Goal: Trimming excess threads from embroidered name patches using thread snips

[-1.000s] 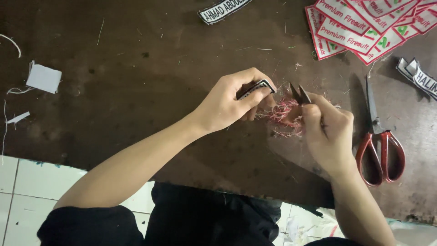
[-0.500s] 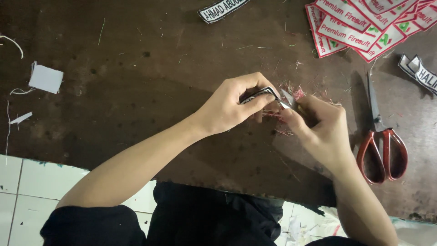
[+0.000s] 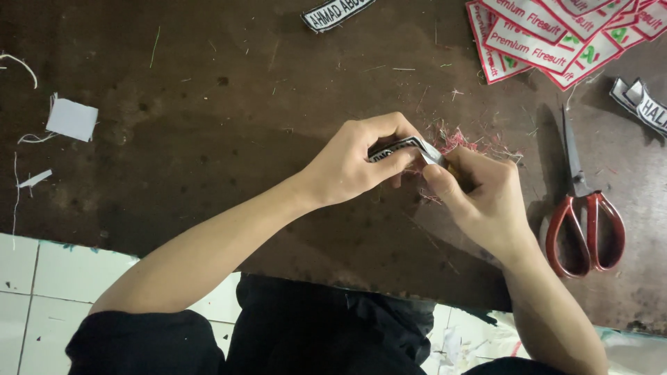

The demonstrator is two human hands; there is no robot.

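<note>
- While both hands met near the middle, the dark brown counter point(image 3: 208, 104) carried everything, its near edge running above a tiled floor point(image 3: 42, 278).
- Left hand point(image 3: 361, 163) was closed on a small black patch with a white border point(image 3: 399, 147), pinching it edge-up off the counter, probably so the border could be reached.
- Right hand point(image 3: 479, 194) was closed too, thumb pressed at the patch's right end; whether it gripped a small tool I cannot tell.
- Red-handled scissors point(image 3: 583, 208) lay flat just right of that hand, blades pointing away, handy but untouched.
- A fanned stack of red-and-white patches point(image 3: 542, 42) sat at the far right corner, well apart.
- Another black patch point(image 3: 333, 12) lay at the far edge.
- A white fabric scrap point(image 3: 71, 119) lay far left.
- Red thread trimmings point(image 3: 462, 139) were strewn just beyond the hands.
</note>
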